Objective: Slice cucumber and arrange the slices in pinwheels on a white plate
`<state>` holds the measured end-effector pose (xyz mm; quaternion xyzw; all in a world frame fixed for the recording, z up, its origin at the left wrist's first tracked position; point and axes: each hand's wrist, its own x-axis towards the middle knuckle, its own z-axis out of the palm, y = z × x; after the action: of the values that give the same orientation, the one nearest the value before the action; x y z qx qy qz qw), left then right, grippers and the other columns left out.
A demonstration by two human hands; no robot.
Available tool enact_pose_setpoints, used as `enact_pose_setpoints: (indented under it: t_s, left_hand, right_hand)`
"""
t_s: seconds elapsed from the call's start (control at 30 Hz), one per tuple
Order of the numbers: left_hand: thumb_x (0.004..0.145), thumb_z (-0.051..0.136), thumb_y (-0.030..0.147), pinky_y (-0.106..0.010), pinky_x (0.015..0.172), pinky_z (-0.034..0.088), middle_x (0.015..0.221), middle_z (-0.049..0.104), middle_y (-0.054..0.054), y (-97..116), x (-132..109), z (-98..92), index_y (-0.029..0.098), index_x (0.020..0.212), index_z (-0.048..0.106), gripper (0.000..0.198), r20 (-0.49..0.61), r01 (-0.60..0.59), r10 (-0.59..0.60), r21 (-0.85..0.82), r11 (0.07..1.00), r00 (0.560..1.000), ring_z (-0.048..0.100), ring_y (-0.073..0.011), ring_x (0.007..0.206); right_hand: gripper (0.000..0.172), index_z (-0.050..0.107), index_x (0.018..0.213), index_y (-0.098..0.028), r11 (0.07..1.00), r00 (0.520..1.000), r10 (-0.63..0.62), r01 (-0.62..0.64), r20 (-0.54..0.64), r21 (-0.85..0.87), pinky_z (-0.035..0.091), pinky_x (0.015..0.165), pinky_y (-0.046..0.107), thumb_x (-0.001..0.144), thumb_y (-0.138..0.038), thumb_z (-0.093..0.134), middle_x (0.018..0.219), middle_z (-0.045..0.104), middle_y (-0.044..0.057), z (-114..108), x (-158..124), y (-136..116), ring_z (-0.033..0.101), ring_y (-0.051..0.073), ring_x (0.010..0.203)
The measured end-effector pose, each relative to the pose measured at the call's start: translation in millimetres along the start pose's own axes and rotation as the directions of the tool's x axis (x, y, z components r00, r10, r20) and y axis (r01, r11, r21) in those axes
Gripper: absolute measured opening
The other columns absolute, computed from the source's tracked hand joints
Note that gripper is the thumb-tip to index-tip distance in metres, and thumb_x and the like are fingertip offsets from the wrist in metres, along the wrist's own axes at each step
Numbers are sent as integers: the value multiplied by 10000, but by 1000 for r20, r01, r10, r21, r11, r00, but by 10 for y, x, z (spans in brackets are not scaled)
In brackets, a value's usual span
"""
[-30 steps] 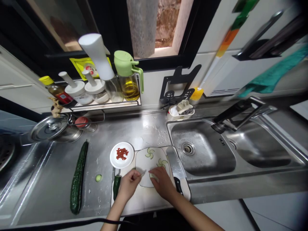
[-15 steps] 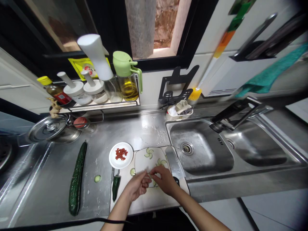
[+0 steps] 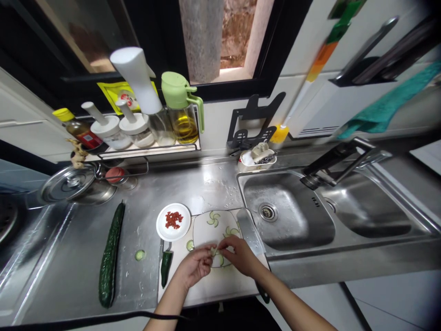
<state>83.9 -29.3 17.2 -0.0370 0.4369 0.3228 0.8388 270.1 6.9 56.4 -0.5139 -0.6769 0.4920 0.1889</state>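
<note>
Left to right: round plate (image 3: 161, 222) bearing chopped red pieces (image 3: 173, 220); lidded jug (image 3: 184, 112), part-filled with yellow liquid (image 3: 186, 131); left hand (image 3: 196, 266), fingertips pinching a thin cucumber slice (image 3: 214, 251) above the squarish plate (image 3: 206, 234), which bears green swirls (image 3: 213, 219); right hand (image 3: 239, 255), fingertips closed on the same slice.

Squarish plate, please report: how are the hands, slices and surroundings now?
Left hand pinching small pale piece; right hand at it, grip unclear. Green slices arranged on squarish plate. Knife beside plate, partly behind right forearm.
</note>
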Motion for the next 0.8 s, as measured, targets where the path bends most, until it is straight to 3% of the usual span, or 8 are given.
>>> enact_pose_setpoints:
  t_s: [0.2, 0.43, 0.6, 0.7, 0.8]
  left_hand:
    - [566, 761, 259, -154, 438, 192, 579, 513, 60, -32, -54, 66, 144, 816, 615, 312, -163, -151, 223, 368, 917, 961, 435, -26, 470]
    - [626, 647, 289, -198, 484, 337, 515, 468, 76, -254, 50, 12, 161, 762, 607, 191, -159, -272, 506, 689, 672, 848, 426, -68, 451]
    - [696, 559, 217, -208, 569, 377, 593, 529, 50, -366, 110, -35, 189, 767, 634, 107, -89, -216, 652, 903, 372, 753, 491, -99, 559]
    - [726, 524, 191, -215, 612, 370, 605, 570, 39, -365, 89, -1, 192, 765, 641, 123, -34, -164, 670, 960, 229, 742, 514, -111, 595]
    - [746, 503, 187, -217, 616, 362, 608, 578, 33, -357, 71, 37, 192, 763, 637, 135, -22, -131, 667, 975, 179, 744, 524, -118, 600]
  right_hand:
    - [118, 645, 761, -207, 996, 1000, 24, -25, -14, -88, 394, 668, 263, 728, -134, 560, 720, 630, -9, 28, 63, 95, 562, 152, 731]
    - [189, 655, 766, -208, 939, 995, -41, 70, 92, -336, 373, 722, 276, 757, -92, 507, 748, 648, 15, 93, 90, 231, 557, 173, 804]
    - [198, 673, 825, -220, 848, 987, -34, 111, 156, -518, 350, 733, 303, 791, -107, 514, 786, 663, 30, 144, 91, 240, 546, 199, 878]
    - [187, 673, 827, -225, 817, 985, -42, 131, 168, -562, 339, 719, 307, 811, -116, 522, 798, 667, 36, 169, 95, 247, 535, 213, 916]
    - [176, 672, 833, -224, 799, 982, -67, 159, 177, -580, 334, 705, 313, 824, -125, 527, 817, 673, 39, 188, 103, 271, 527, 216, 913]
